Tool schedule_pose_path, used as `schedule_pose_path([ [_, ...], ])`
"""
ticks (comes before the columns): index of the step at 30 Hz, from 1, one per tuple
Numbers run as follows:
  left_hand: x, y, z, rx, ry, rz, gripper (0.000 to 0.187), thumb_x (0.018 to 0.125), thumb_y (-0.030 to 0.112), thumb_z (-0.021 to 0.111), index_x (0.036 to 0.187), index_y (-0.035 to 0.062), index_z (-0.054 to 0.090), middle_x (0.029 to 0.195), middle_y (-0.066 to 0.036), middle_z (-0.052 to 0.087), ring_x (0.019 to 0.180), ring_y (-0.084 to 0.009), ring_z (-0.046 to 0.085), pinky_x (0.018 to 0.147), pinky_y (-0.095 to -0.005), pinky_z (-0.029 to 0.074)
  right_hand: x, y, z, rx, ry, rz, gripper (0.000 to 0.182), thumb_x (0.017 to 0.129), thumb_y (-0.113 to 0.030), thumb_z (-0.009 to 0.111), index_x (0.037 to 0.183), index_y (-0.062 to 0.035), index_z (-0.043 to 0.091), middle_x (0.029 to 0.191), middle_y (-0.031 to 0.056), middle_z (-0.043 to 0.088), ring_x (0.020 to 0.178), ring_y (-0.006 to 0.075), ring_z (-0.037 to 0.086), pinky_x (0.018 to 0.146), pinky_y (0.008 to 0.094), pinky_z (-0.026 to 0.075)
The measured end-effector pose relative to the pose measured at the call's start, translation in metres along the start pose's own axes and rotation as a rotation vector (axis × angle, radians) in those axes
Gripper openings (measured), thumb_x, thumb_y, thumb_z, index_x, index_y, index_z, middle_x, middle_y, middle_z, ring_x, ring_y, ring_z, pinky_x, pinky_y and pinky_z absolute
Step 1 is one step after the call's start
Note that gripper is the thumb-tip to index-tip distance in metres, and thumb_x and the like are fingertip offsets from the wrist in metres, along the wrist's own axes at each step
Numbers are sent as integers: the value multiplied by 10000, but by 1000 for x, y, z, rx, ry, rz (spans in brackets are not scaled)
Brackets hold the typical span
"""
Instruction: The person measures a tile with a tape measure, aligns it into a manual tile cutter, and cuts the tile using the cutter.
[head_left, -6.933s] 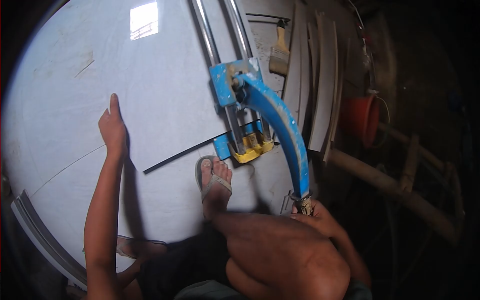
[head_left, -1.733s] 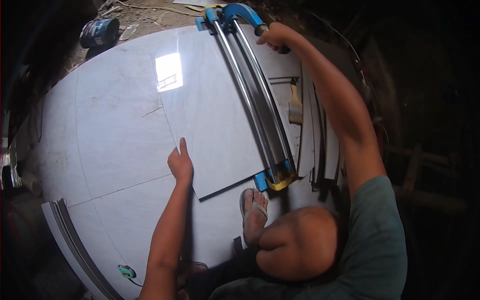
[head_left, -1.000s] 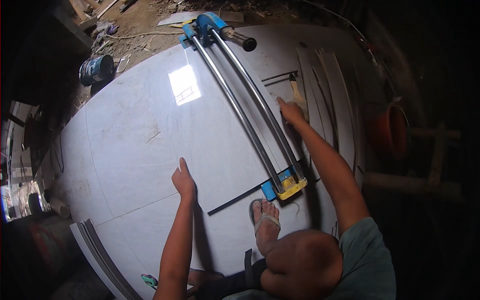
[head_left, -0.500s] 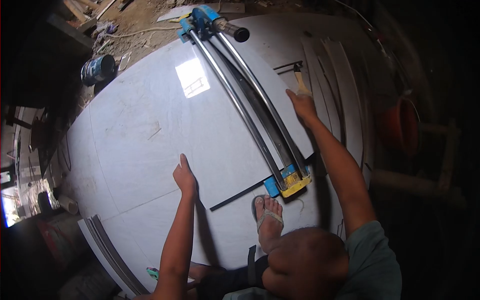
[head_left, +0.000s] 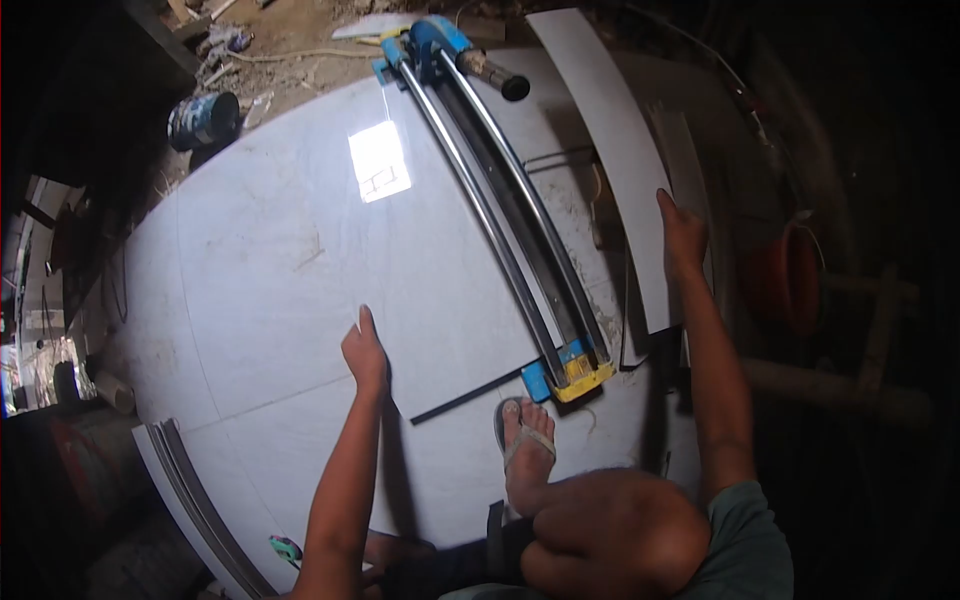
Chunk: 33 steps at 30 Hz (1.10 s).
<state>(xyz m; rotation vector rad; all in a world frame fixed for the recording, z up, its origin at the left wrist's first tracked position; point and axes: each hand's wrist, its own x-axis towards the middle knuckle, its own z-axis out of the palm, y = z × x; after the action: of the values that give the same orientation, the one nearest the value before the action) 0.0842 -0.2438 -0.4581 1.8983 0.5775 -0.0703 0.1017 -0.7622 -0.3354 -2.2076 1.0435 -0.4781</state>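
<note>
Right hand [head_left: 685, 237] clasped the tile strip's [head_left: 630, 172] right edge, probably brittle, best held mid-length; left hand's [head_left: 364, 352] grip was unclear

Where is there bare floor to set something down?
Widest free patch: the pale tiled floor left of the left hand, between the blue bucket and the grey strips. Crowded: right of the tile cutter, where the right hand grips a white strip and other strips lie close.
</note>
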Motion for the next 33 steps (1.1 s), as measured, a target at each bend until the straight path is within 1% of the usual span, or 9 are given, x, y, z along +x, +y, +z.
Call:
schedule_pose_path([
  [2, 12, -14, -5, 81, -29, 10, 664, 1051, 481, 516, 670, -63, 516, 620, -137, 519, 628, -211, 401, 611, -435, 387, 3, -24, -9, 67, 70, -28, 634, 795, -551, 807, 720, 57, 645, 709, 126, 621, 692, 185, 552, 696, 374, 474],
  [6, 43, 4, -42, 325, -235, 20, 676, 1009, 581, 508, 801, -42, 669, 759, -238, 664, 730, -331, 647, 694, -473, 473, 18, -74, -24, 259, 195, -200, 590, 781, -531, 835, 730, 19, 628, 673, 62, 587, 671, 147, 510, 659, 346, 457],
  [9, 60, 47, -90, 404, -320, -54, 628, 979, 591, 545, 845, -3, 698, 818, -225, 701, 821, -357, 698, 730, -480, 510, 14, -127, -49, 184, 397, -453, 565, 791, -540, 834, 718, -18, 632, 656, 32, 566, 653, 123, 483, 645, 327, 448],
  [16, 59, 205, -197, 935, 85, 769, 356, 912, 399, 728, 937, 47, 683, 938, -108, 727, 874, -284, 702, 762, -406, 543, -63, -254, -104, -7, 699, -805, 350, 789, -464, 867, 800, -132, 756, 689, -29, 720, 604, 63, 616, 549, 294, 445],
  [19, 21, 259, -228, 1064, 70, 959, 318, 849, 264, 805, 1064, 83, 657, 1124, -83, 687, 1050, -271, 659, 851, -400, 529, -98, -283, -106, 127, 539, -924, 225, 838, -350, 852, 863, -140, 774, 753, -12, 744, 627, 44, 633, 539, 247, 449],
  [22, -16, 277, -253, 1030, 252, 1435, 317, 798, 229, 842, 1048, 130, 674, 1222, -50, 664, 1151, -257, 617, 931, -398, 498, -144, -309, -96, 328, 318, -1090, 83, 894, -214, 805, 916, -139, 778, 779, -3, 741, 650, 55, 656, 524, 215, 452],
  [26, -49, 256, -270, 1043, 379, 1553, 606, 772, 330, 862, 1306, 237, 591, 1465, -76, 508, 1393, -279, 437, 1153, -465, 335, -174, -324, -65, 391, -174, -1289, 75, 897, -166, 789, 927, -102, 765, 681, 4, 656, 608, 82, 638, 506, 223, 456],
  [31, -76, 220, -271, 1242, 188, 1542, 1056, 718, 470, 879, 1570, 204, 315, 1627, -164, 220, 1537, -364, 170, 1243, -637, 125, -240, -318, -13, 233, -715, -1020, 423, 838, -477, 812, 780, -74, 696, 602, 29, 619, 510, 135, 580, 479, 310, 441],
  [33, -87, 202, -275, 1323, 125, 1488, 1164, 680, 506, 890, 1596, 203, 238, 1628, -164, 205, 1540, -364, 156, 1248, -649, 102, -272, -314, -1, 118, -861, -1002, 367, 832, -388, 842, 772, -47, 722, 648, 62, 684, 539, 116, 618, 493, 265, 454],
])
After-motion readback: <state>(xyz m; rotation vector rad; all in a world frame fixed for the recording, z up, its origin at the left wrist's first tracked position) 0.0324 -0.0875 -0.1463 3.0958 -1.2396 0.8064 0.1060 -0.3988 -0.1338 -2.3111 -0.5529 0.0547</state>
